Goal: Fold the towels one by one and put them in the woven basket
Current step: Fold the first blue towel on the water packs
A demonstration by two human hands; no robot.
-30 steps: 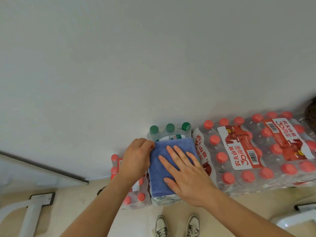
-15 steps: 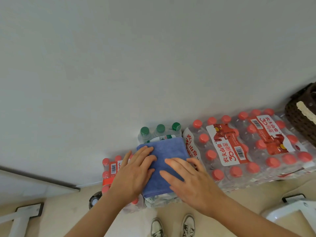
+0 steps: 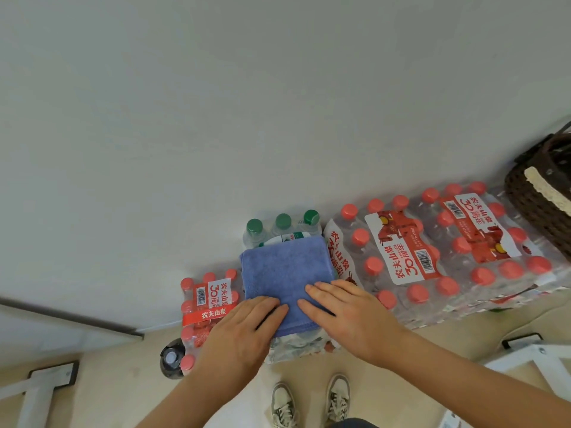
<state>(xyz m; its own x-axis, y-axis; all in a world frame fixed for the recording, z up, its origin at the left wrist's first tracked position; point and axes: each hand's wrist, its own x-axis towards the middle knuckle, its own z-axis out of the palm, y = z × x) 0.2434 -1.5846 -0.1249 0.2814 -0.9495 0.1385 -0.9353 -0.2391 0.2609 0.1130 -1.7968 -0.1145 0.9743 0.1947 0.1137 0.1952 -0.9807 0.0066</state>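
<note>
Both lay flat, gripping nothing: left hand [image 3: 244,329] and right hand [image 3: 346,316] had slid to the near edge of the towel [image 3: 284,270]. It sat folded on the bottles [image 3: 282,225], basket [image 3: 537,208] well apart, so the fold looked done.

Bare forearms [image 3: 463,384] enter from the lower edge. At bottom centre are white-and-grey sneakers [image 3: 283,404] with dark laces and a strip of dark cloth [image 3: 352,424].

both hands are lying flat side by side, left hand [image 3: 244,332] and right hand [image 3: 349,316], fingers straight, palms pressing down, forearms reaching forward
</note>
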